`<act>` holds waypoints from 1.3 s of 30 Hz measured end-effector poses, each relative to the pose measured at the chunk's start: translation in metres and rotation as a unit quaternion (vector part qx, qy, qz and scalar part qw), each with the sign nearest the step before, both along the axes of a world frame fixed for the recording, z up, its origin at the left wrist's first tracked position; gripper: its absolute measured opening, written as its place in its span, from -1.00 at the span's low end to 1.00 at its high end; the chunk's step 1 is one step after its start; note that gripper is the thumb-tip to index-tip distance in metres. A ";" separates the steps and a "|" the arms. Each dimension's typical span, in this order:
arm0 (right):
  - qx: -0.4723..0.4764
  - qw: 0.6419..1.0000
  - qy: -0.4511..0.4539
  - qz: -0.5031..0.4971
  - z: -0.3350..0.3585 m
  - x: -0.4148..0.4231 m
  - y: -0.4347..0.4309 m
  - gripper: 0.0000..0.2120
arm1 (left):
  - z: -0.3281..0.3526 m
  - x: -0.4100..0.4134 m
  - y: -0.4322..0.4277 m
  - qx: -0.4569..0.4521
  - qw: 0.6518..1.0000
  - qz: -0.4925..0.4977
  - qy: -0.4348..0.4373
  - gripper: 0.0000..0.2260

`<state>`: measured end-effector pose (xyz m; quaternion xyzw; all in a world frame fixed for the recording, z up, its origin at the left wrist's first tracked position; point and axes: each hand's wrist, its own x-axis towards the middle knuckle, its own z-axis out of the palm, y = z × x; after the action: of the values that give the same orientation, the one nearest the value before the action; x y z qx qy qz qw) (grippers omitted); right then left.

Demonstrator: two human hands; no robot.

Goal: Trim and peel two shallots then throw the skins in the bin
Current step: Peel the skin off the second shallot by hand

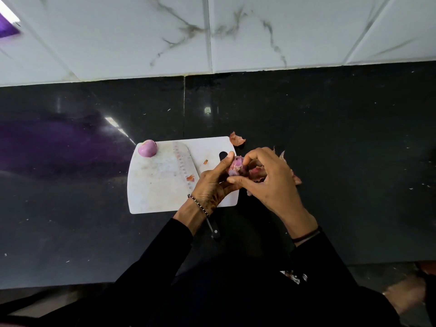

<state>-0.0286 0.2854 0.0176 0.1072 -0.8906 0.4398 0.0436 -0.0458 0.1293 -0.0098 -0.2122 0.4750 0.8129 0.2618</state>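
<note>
While our left hand (212, 182) grips half-peeled shallot (236, 165) and right hand (271, 182) pinches its skin (256, 172), shallot may slip; wrist may knock knife (174, 185) overhanging near edge of cutting board (212, 145).

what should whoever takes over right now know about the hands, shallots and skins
Left hand: grip round the half-peeled shallot.
Right hand: pinching its loose skin.
The peeled shallot sits on the cutting board; the knife lies flat there too.
Done: one shallot peeled.
Left: finish this one, bin the skins lying on the counter.
</note>
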 end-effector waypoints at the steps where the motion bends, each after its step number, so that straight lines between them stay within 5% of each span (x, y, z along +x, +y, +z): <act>1: -0.011 1.000 0.000 -0.004 0.000 0.000 -0.001 -0.64 | 0.000 0.000 0.000 -0.002 1.000 0.004 0.000 -0.58; 10: -0.031 0.999 0.016 0.008 -0.004 -0.002 -0.006 -0.71 | -0.001 0.001 0.000 -0.006 1.000 0.000 0.007 -0.48; 21: -0.005 1.000 0.021 0.003 -0.009 0.001 -0.015 -0.77 | -0.005 -0.001 -0.003 0.013 1.000 -0.002 -0.005 -0.77; 33: -0.018 1.000 0.001 -0.021 -0.005 -0.002 -0.016 -0.58 | 0.003 -0.005 -0.006 0.002 1.000 0.005 -0.010 -0.49; 39: -0.004 0.999 0.036 -0.023 -0.003 0.001 -0.011 -0.63 | 0.002 -0.004 -0.005 -0.010 1.000 0.016 -0.012 -0.63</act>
<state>-0.0277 0.2744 0.0149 0.1028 -0.8889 0.4380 0.0860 -0.0494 0.1244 -0.0075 -0.2323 0.4763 0.8098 0.2519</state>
